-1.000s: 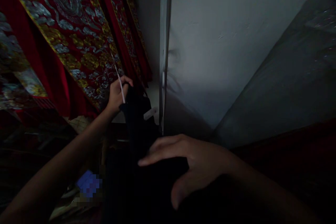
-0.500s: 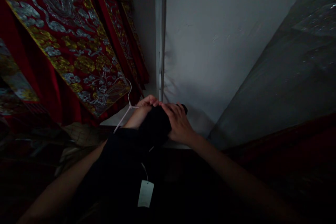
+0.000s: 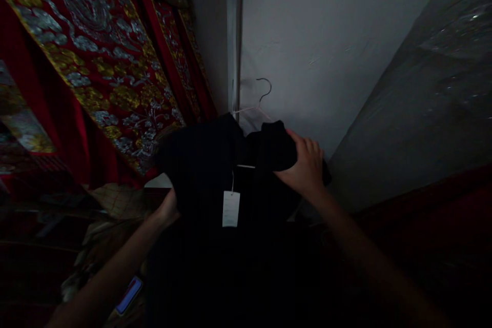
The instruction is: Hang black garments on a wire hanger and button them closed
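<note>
A dark garment (image 3: 203,159) with short sleeves or shoulders spread wide hangs in front of me on a thin clothes hanger (image 3: 258,107), whose hook points up. From the garment's neck dangles a white paper tag (image 3: 231,209) on a string. My right hand (image 3: 305,166) grips the garment at its right shoulder, fingers wrapped over the cloth. On the other side, my left hand (image 3: 169,209) holds the left edge; its fingers are hidden behind the fabric. The lower part of the garment is lost in darkness.
Red cloths (image 3: 115,72) embroidered in gold and silver hang at the left. A pale wall panel (image 3: 326,25) with a metal strip (image 3: 233,36) stands ahead. Clear plastic (image 3: 457,61) shows at the right. A lit phone (image 3: 129,295) lies low on the left among dim items.
My hands have moved apart, and the garment is now spread between them. The hanger has shifted right and up from beside my left wrist to the garment's neck. The tag has risen.
</note>
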`<state>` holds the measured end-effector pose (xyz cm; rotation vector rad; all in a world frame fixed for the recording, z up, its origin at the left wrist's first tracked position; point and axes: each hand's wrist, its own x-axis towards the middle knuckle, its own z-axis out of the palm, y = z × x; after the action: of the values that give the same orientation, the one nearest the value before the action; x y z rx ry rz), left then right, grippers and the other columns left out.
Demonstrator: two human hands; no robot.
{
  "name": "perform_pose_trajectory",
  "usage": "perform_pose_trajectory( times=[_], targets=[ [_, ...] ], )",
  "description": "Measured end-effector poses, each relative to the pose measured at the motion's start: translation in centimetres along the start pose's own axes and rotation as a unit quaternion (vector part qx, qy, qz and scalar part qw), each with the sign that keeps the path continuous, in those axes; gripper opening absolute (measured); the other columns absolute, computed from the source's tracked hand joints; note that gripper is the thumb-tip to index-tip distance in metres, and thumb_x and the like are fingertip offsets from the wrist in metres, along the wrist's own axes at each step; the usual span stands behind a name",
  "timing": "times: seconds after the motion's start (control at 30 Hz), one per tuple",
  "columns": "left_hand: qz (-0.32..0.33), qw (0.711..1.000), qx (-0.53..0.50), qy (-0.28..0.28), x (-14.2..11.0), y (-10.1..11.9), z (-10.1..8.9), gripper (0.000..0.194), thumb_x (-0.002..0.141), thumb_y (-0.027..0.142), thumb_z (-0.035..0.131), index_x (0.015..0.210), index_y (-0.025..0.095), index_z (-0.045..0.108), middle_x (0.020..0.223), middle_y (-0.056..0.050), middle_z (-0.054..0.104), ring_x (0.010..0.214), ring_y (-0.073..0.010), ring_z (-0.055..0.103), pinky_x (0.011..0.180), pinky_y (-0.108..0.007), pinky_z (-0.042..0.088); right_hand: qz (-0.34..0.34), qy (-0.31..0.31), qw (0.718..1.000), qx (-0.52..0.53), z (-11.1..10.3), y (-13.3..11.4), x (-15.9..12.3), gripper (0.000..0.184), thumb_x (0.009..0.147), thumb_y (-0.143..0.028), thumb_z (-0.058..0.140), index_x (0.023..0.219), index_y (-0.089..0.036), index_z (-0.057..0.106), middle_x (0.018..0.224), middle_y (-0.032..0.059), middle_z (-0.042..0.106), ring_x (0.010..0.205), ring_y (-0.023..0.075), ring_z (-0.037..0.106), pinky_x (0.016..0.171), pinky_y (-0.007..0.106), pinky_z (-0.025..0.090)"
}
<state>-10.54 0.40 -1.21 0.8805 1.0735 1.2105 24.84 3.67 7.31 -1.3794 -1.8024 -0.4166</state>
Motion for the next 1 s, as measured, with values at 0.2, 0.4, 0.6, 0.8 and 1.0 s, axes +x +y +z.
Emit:
perform_pose_trajectory(
  times=[0.2, 0.4, 0.6, 0.8, 1.0],
  targets=[
    [0.039, 0.995, -0.048, 0.078, -0.5, -0.8, 1.4, 0.072, 0.089, 0.068, 0.060, 0.143, 0.021, 0.056, 0.155, -0.011, 0.052, 0.147, -0.0309, 0.044, 0.122, -0.043, 0.035, -0.034, 0.008, 0.999, -0.021, -0.8, -1.4, 5.9, 0.089, 0.070, -0.043, 0.078, 0.148, -0.016, 0.044, 0.124, 0.0186, 0.059, 0.115, 0.0417, 0.051, 0.094, 0.055, 0.042],
    [0.030, 0.985, -0.021, 0.170, -2.9, -3.3, 3.4, 0.061, 0.083, 0.033, 0.081, 0.138, 0.021, 0.058, 0.146, -0.011, 0.061, 0.137, -0.0286, 0.056, 0.119, -0.042, 0.041, -0.097, -0.031, 0.994, 0.034, -1.4, -2.8, 4.5, 0.092, 0.066, -0.031, 0.077, 0.151, -0.018, 0.043, 0.126, 0.0163, 0.058, 0.123, 0.0411, 0.049, 0.104, 0.059, 0.040],
    [-0.052, 0.980, -0.069, 0.180, -5.8, -5.6, 4.2, 0.054, 0.086, 0.024, 0.077, 0.136, 0.019, 0.059, 0.130, -0.013, 0.071, 0.116, -0.0274, 0.070, 0.105, -0.042, 0.054, -0.085, -0.018, 0.979, 0.182, -0.8, -3.9, -2.6, 0.074, 0.078, -0.024, 0.068, 0.149, -0.025, 0.046, 0.156, 0.0125, 0.044, 0.150, 0.0375, 0.031, 0.118, 0.063, 0.028],
    [-0.105, 0.972, -0.090, 0.191, -8.2, -6.7, 4.8, 0.054, 0.085, 0.018, 0.077, 0.135, 0.015, 0.058, 0.124, -0.014, 0.074, 0.107, -0.0265, 0.074, 0.099, -0.038, 0.059, 0.336, -0.042, 0.820, 0.461, 5.0, -8.0, -14.2, 0.035, 0.088, -0.048, 0.064, 0.111, -0.021, 0.069, 0.112, 0.0114, 0.074, 0.107, 0.0283, 0.069, 0.092, 0.045, 0.055],
    [-0.132, 0.967, -0.095, 0.196, -10.2, -7.1, 4.6, 0.057, 0.085, 0.019, 0.077, 0.137, 0.014, 0.056, 0.123, -0.015, 0.074, 0.107, -0.0278, 0.074, 0.092, -0.037, 0.062, 0.366, -0.157, 0.740, 0.543, 6.2, -9.6, -17.3, 0.038, 0.083, -0.055, 0.071, 0.096, -0.020, 0.067, 0.086, 0.0054, 0.071, 0.080, 0.0222, 0.068, 0.070, 0.031, 0.052]
  ],
)
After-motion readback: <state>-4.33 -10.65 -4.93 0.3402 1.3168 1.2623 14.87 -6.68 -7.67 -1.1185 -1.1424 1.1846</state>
